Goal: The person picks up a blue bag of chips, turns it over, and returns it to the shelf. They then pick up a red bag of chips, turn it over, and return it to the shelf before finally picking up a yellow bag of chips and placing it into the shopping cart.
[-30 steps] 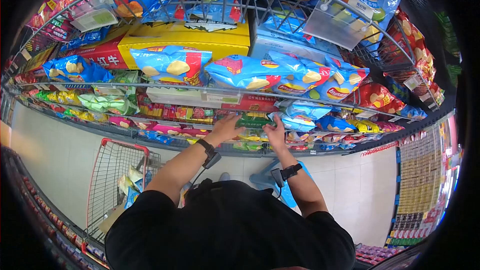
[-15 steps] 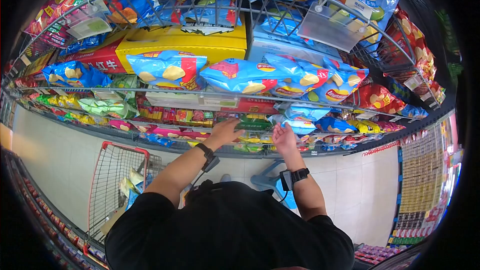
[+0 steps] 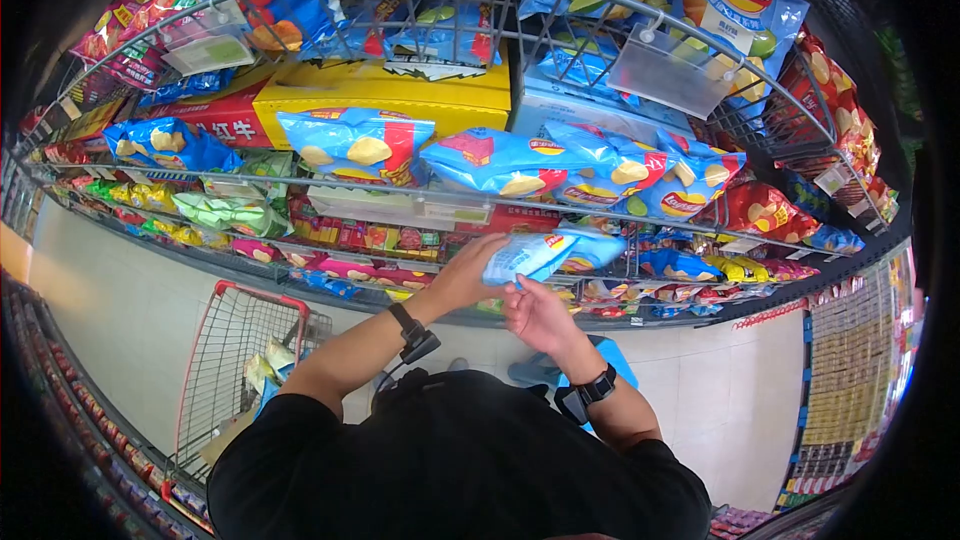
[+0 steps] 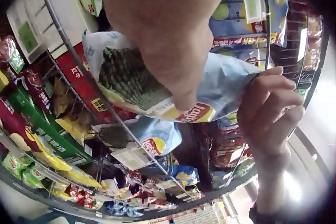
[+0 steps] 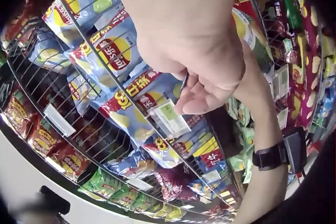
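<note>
A light blue Lay's chip bag [image 3: 522, 258] is held in front of the lower shelf, between both hands. My left hand [image 3: 468, 272] grips its left side, and in the left wrist view the thumb lies across the bag's front [image 4: 220, 85] beside the Lay's logo. My right hand [image 3: 540, 318] pinches the bag's near end with curled fingers. In the right wrist view the right hand [image 5: 197, 58] hides most of what it pinches. Another light blue chip bag [image 3: 595, 251] lies on the shelf just behind the held one.
A wire shelf above holds several blue Lay's bags [image 3: 500, 162] and a yellow carton [image 3: 385, 90]. Price tags [image 3: 670, 70] hang on the wire rails. Behind left stands a shopping cart [image 3: 215, 340] with bags in it. A blue stool [image 3: 612, 360] is near the feet.
The light blue chip bag has come off the lower shelf, toward the body and left. The left hand has taken hold of it. My right hand has moved left and nearer the body.
</note>
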